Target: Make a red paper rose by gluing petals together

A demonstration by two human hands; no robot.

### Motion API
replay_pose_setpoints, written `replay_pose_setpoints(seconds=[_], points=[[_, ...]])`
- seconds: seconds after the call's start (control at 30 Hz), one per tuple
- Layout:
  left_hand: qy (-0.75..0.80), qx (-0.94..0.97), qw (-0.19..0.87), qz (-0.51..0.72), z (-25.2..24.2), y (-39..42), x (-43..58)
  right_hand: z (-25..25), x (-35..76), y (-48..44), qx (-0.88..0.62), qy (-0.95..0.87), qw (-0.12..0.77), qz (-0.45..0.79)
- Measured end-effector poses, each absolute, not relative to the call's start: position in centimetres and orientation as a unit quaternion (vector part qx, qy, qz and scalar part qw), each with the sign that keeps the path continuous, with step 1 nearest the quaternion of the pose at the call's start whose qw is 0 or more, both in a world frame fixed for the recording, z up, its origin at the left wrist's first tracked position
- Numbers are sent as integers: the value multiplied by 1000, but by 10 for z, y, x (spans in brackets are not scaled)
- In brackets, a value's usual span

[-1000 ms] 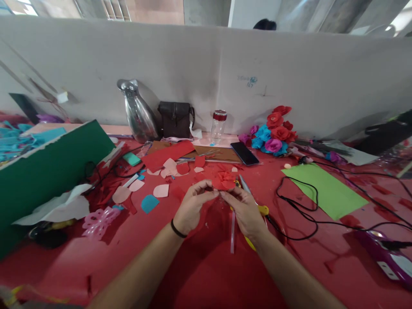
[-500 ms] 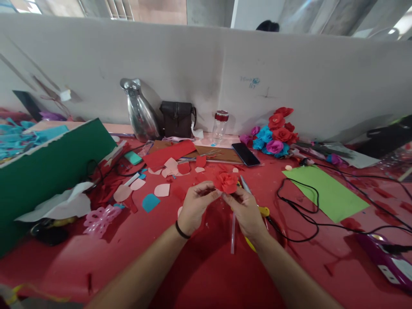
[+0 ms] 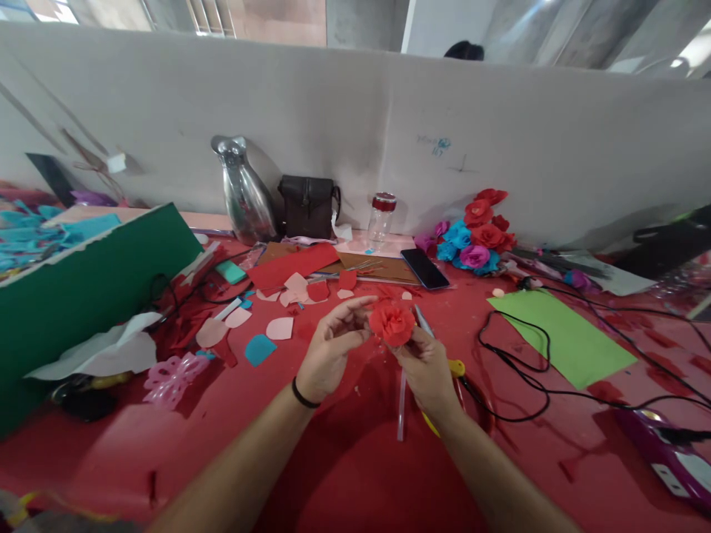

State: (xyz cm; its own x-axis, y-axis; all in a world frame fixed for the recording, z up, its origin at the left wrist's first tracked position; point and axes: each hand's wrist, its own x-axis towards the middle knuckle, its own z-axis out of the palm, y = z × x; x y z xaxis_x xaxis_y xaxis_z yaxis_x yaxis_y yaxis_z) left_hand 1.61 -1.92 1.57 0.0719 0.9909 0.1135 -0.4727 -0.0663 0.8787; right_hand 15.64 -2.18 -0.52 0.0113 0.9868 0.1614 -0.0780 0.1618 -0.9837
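A red paper flower (image 3: 392, 323) is held up over the middle of the red table, its ruffled petals facing me. My right hand (image 3: 426, 369) pinches it from below and the right side. My left hand (image 3: 332, 354), a black band at its wrist, is beside the flower's left edge with fingers apart and slightly curled; whether a fingertip touches a petal I cannot tell. Below the flower lies a clear glue stick (image 3: 401, 407). Yellow-handled scissors (image 3: 456, 368) are partly hidden by my right hand.
Cut petals, such as a blue one (image 3: 260, 349), lie to the left near a green box (image 3: 100, 303). Behind stand a steel jug (image 3: 245, 189), a black bag (image 3: 308, 207), a glass jar (image 3: 381, 222), a phone (image 3: 424, 268) and paper flowers (image 3: 476, 235). Black cable (image 3: 519, 370) crosses green paper (image 3: 572, 340).
My left hand has let go of the flower and drawn slightly left, its fingers opening. The flower has tipped toward me, showing more of its face, still in my right hand.
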Motion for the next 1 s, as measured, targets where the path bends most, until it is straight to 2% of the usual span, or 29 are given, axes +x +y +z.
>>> replay_pose_setpoints(seconds=[0.4, 0.63, 1.0], points=[[323, 358, 652, 584, 21, -20, 15, -6, 156, -20, -455, -507, 556, 477], [277, 359, 695, 558, 22, -21, 14, -4, 155, -21, -458, -510, 559, 466], [370, 370, 588, 616, 15, -16, 14, -13, 158, -19, -456, -529, 553, 454]])
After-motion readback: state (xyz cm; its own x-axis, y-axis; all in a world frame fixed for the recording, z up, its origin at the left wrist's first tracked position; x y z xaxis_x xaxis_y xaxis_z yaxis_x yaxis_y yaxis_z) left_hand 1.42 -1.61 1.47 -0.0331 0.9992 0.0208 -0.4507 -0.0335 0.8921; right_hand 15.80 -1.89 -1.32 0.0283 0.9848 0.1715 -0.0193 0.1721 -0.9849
